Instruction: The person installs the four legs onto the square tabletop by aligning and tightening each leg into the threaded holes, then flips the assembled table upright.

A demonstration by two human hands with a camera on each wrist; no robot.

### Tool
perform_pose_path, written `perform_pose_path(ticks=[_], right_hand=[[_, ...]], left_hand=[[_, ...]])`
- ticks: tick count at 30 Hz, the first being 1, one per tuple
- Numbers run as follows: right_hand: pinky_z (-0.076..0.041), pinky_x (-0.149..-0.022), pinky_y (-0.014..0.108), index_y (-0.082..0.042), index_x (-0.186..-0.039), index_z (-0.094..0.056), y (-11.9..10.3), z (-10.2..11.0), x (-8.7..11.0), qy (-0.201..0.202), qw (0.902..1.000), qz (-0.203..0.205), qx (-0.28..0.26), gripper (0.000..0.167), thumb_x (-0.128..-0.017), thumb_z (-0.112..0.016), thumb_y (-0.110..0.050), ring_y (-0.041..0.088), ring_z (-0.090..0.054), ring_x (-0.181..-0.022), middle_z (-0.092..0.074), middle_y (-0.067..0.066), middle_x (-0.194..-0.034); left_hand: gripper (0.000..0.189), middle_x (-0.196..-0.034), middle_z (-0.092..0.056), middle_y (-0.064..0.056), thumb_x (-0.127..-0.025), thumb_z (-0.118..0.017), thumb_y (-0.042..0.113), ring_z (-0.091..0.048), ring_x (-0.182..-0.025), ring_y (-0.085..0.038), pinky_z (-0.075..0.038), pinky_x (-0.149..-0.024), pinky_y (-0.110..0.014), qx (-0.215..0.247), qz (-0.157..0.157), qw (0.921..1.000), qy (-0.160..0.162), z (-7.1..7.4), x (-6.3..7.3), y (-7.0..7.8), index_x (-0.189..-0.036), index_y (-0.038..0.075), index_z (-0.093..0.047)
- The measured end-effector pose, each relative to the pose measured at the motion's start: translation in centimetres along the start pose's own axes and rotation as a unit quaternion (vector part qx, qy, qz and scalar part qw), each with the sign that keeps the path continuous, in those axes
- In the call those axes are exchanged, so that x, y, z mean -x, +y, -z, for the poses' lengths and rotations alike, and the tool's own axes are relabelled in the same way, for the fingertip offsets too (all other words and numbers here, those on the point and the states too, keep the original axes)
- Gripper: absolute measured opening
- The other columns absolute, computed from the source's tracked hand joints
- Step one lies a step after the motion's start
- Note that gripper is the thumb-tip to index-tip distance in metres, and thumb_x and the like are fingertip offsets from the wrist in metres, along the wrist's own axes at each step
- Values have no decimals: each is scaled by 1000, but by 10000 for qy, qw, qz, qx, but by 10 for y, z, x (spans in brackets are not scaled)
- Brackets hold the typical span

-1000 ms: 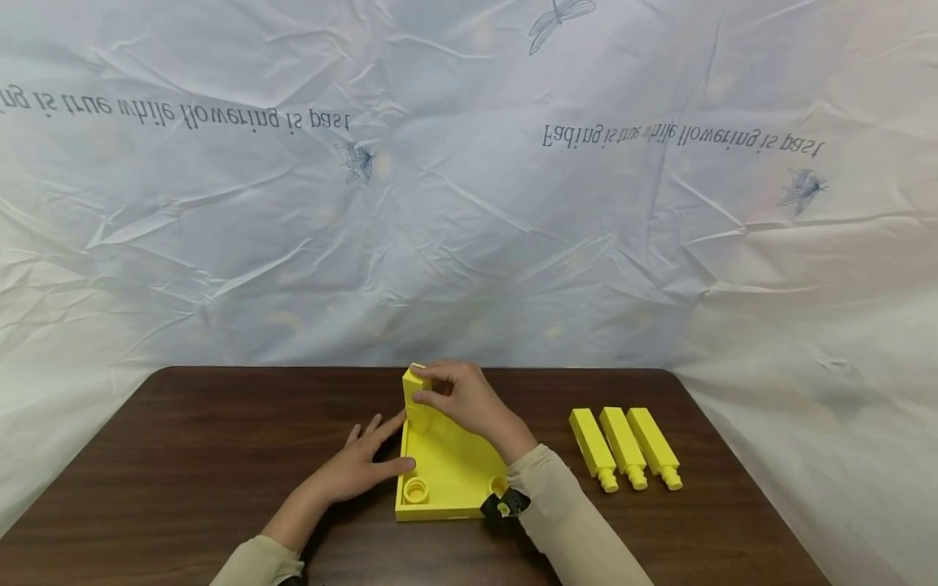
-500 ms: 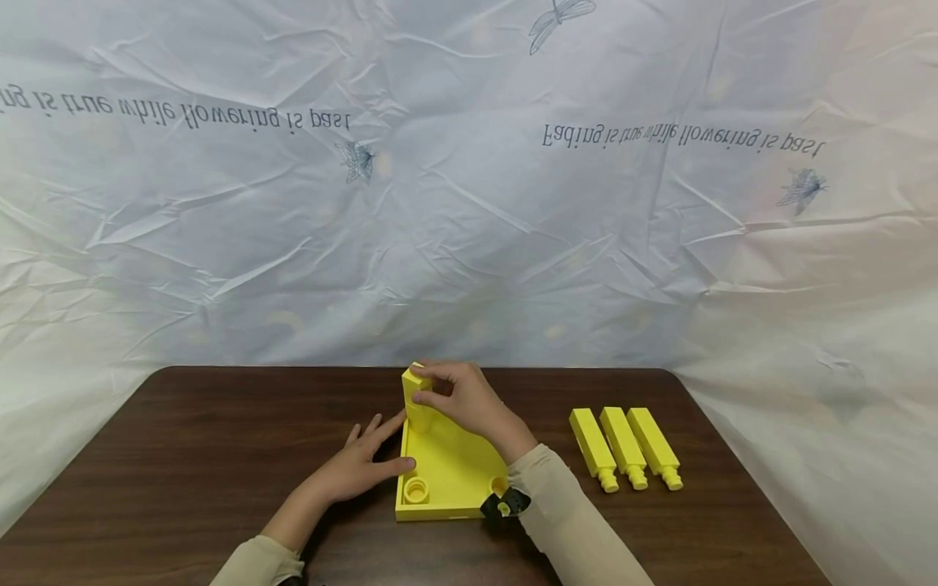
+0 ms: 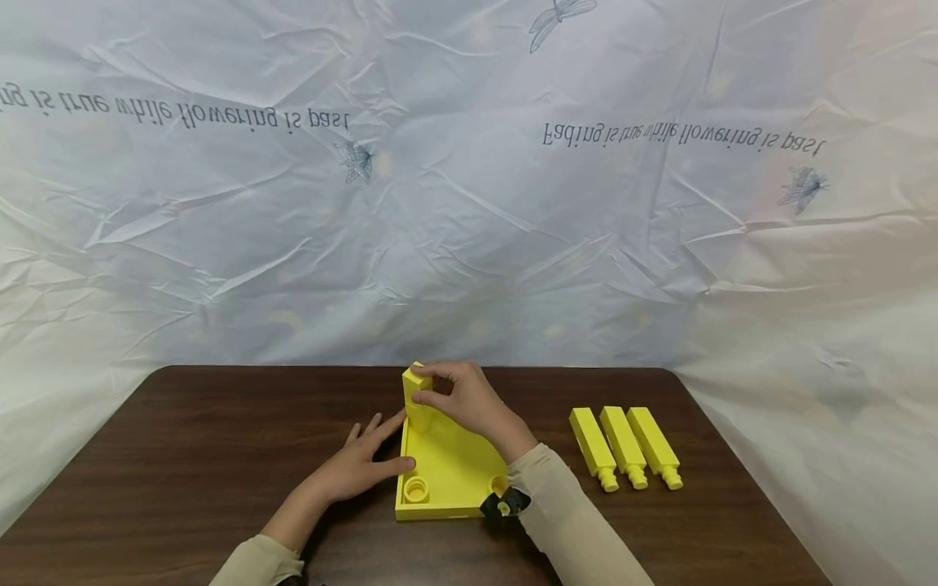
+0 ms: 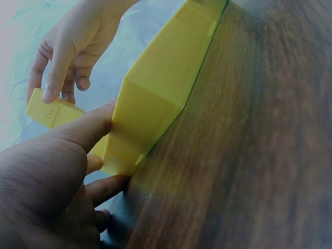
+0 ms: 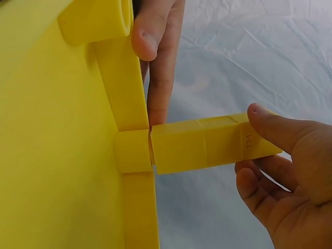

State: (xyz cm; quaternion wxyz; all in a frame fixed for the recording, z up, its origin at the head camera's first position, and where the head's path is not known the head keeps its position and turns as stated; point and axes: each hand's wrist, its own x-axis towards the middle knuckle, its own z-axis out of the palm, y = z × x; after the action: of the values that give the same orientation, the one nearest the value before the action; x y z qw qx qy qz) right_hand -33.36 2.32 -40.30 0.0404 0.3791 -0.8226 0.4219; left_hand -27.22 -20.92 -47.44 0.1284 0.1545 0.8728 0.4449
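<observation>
Nothing has moved: right hand (image 3: pixel 469 400) still pinches the upright peg (image 3: pixel 415 392) in the plate's (image 3: pixel 450 468) far-left socket; left hand (image 3: pixel 357 467), fingers straight, presses the plate's left edge.

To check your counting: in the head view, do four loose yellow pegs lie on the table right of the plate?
No, only three loose yellow pegs lie there.

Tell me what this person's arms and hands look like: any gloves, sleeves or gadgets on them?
No gloves: the left hand and right hand are bare, with short, unpainted nails. Both arms wear long, plain beige sleeves, the left sleeve and the right sleeve reaching the wrists. A small black device sits at the right wrist. No rings or bracelets show.
</observation>
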Motion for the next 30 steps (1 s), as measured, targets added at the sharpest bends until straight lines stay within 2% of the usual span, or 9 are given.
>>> perform_pose_path(ticks=[4, 11, 16, 21, 27, 30], right_hand=[[-52, -109, 46, -8, -134, -73, 0, -3, 1, 76, 9999, -18, 81, 37, -98, -78, -16, 25, -63, -132, -69, 7, -140], [-50, -109, 54, -5, -134, -71, -1, -7, 2, 161, 9998, 82, 52, 38, -98, -78, -14, 30, -64, -129, -69, 11, -138], [-52, -107, 53, -6, -134, -71, -1, -7, 4, 163, 9998, 74, 72, 38, -98, -78, -14, 29, -65, -128, -70, 10, -137], [-57, -99, 47, -7, -133, -72, -3, -8, 4, 247, 9993, 95, 254, 36, -98, -78, -15, 26, -68, -121, -71, 9, -136], [-59, -80, 34, -8, -130, -73, -7, -12, 5, 374, 9973, 120, 616, 34, -98, -78, -17, 21, -68, -93, -74, 8, -128], [-59, -79, 34, -8, -130, -73, -8, -13, 5, 417, 9967, 108, 684, 33, -99, -78, -18, 21, -66, -91, -74, 9, -127]], left_hand=[[86, -172, -20, -22, -103, -68, 47, 6, -159, -49, 6, -117, -79, 8, 3, 10000, -15, -1, 2, 2, -171, 19, -23], [87, -173, -19, -22, -103, -68, 48, 8, -159, -49, 5, -116, -81, 3, 91, 9999, 51, -4, 3, 3, -171, 20, -22], [88, -173, -18, -22, -103, -68, 49, 9, -159, -48, 5, -116, -82, 14, 126, 9999, 94, -5, 4, 4, -171, 21, -21], [88, -173, -18, -21, -103, -68, 49, 10, -159, -48, 4, -115, -82, 31, 145, 9998, 93, -6, 4, 3, -171, 21, -21], [88, -173, -19, -21, -103, -68, 49, 9, -159, -48, 4, -115, -82, -10, 145, 9998, 107, -6, 5, 3, -171, 21, -21], [88, -173, -19, -21, -102, -69, 49, 9, -159, -48, 4, -115, -82, -5, 140, 9998, 114, -6, 5, 2, -171, 21, -21]])
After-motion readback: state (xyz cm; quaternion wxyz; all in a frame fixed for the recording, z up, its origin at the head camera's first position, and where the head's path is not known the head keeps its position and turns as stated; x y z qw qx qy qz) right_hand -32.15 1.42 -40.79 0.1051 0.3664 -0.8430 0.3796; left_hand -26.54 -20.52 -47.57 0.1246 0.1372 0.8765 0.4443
